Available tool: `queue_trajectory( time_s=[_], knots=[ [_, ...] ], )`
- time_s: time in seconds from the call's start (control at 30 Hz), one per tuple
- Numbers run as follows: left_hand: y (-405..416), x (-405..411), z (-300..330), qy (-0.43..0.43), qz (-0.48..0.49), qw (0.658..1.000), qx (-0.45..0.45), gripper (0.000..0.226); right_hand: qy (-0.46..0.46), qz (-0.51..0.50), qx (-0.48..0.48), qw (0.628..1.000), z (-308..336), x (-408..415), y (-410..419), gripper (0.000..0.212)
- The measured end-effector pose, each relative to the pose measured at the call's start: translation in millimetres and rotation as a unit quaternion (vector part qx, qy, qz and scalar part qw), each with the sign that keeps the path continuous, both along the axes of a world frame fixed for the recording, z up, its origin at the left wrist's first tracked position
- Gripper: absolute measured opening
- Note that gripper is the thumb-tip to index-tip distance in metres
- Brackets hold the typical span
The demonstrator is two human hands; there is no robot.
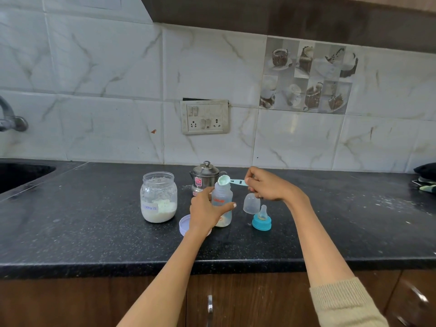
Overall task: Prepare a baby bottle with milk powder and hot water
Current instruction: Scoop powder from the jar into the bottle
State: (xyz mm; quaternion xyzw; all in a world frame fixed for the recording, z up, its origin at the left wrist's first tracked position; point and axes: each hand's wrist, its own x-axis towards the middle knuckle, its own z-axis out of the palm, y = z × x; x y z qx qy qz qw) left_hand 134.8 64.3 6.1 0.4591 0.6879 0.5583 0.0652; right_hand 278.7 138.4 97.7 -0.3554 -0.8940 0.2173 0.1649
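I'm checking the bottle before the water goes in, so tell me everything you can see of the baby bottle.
The baby bottle is clear, plastic-looking, with orange print on its side. It stands upright on the black counter, uncapped, with a little whitish powder at the bottom. The left hand grips its body. The right hand holds a pale green scoop tipped at its open mouth.
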Motion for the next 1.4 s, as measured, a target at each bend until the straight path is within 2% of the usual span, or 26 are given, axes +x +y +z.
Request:
queue_trajectory(
  time_s=[0.1,0.23,0.37,0.43,0.5,0.57,0.67,0.73,0.8,0.93,1.0,1.2,1.4],
  knots=[
    [-1,1,2,-0.003,-0.001,1.0,0.0,0.067,0.046,0.004,-0.028,0.999,3,-1,-3,0.011],
    [-8,2,5,0.007,0.001,1.0,0.005,0.09,0.104,0.011,-0.053,0.993,9,-6,-7,0.009],
    [-38,-4,11,-0.001,0.028,0.989,0.143,0.084,0.129,0.04,-0.063,0.989,22,-23,-16,0.012],
    [-59,-14,12,0.009,0.089,0.972,0.216,0.08,0.127,0.057,-0.057,0.989,30,-39,-20,0.01],
    [-77,-30,10,0.012,0.17,0.953,0.251,0.086,0.116,0.076,-0.055,0.989,36,-58,-23,0.008],
    [-90,-47,5,-0.022,0.209,0.955,0.21,0.104,0.103,0.094,-0.058,0.989,39,-80,-26,0.011],
    [-100,-71,-6,-0.066,0.201,0.976,0.047,0.126,0.074,0.105,-0.053,0.99,38,-111,-32,0.016],
    [-101,-81,-14,-0.069,0.168,0.982,-0.053,0.132,0.052,0.111,-0.051,0.991,36,-130,-37,0.016],
    [-98,-85,-18,-0.067,0.144,0.982,-0.098,0.128,0.031,0.116,-0.053,0.991,32,-145,-40,0.014],
    [-90,-89,-20,-0.066,0.156,0.983,-0.065,0.074,-0.021,0.112,-0.022,0.993,27,-165,-43,0.02],
    [-89,-91,-22,-0.063,0.157,0.984,-0.052,0.06,-0.041,0.109,0.005,0.993,25,-171,-43,0.018],
    [-87,-94,-25,-0.05,0.163,0.984,-0.05,0.061,-0.071,0.114,0.053,0.99,17,-184,-44,0.024],
    [-87,-91,-24,-0.051,0.163,0.984,-0.056,0.061,-0.061,0.115,0.049,0.99,13,-184,-43,0.029]
  ],
)
